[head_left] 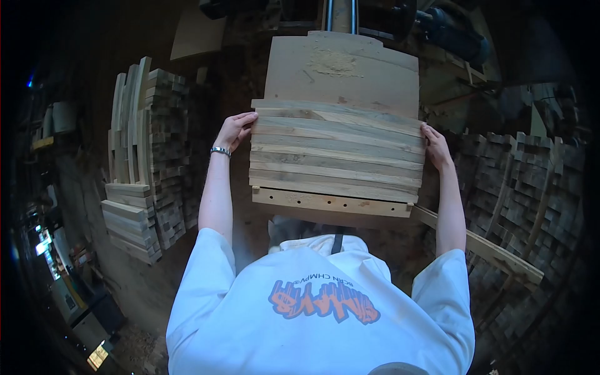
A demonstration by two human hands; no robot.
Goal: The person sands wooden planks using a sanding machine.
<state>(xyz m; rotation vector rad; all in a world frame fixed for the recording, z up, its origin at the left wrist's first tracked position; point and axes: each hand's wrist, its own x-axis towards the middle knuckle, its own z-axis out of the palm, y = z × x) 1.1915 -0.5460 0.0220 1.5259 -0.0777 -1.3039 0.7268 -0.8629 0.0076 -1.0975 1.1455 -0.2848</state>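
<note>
Several pale wooden boards [337, 150] lie side by side in a row on a flat worktable [381, 78]. My left hand [236, 131] is at their left ends, its bent fingers against the end of a board near the far side of the row. At the opposite ends, my right hand [436, 147] has its fingertips on the same far part of the row. Its palm is turned inward. A strip with several dark holes [312, 201] runs along the near edge, just below the boards.
Sawdust [334, 62] lies on the table's far part, before two metal rails [342, 15]. Stacked lumber [134, 156] stands at left, with more stacked wood [512, 181] at right. A long plank [500, 250] slants beside my right arm. Dark machinery [450, 34] is at the back right.
</note>
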